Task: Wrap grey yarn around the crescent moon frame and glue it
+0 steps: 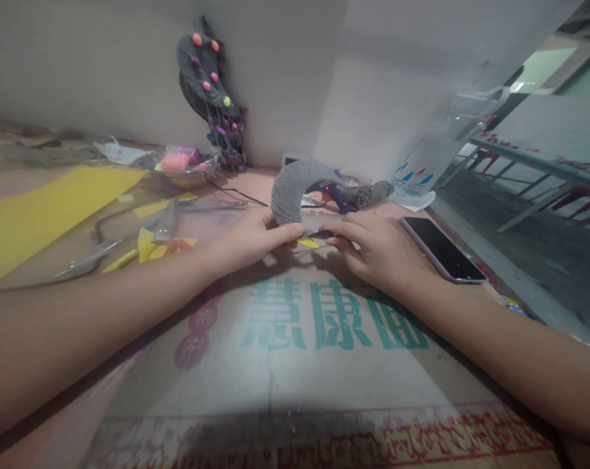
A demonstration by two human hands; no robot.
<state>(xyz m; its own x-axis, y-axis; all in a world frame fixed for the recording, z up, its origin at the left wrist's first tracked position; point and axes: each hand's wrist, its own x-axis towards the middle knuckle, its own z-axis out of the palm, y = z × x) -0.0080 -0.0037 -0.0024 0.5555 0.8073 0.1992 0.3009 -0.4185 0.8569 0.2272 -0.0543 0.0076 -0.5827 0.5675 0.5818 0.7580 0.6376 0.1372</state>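
My left hand pinches the lower end of a curved crescent shape wrapped in grey yarn, which arches up from the table. My right hand is closed on the crescent's unwrapped tip right beside the left hand, with a small yellow piece showing between them. Loose grey yarn trails off to the right behind my right hand. Both forearms rest over a printed sack cloth that covers the table.
A phone lies right of my right hand. A glue gun sits behind the crescent. Yellow foam sheet, scissors and scraps lie left. A finished grey feathered craft with pompoms leans in the corner. The table edge runs on the right.
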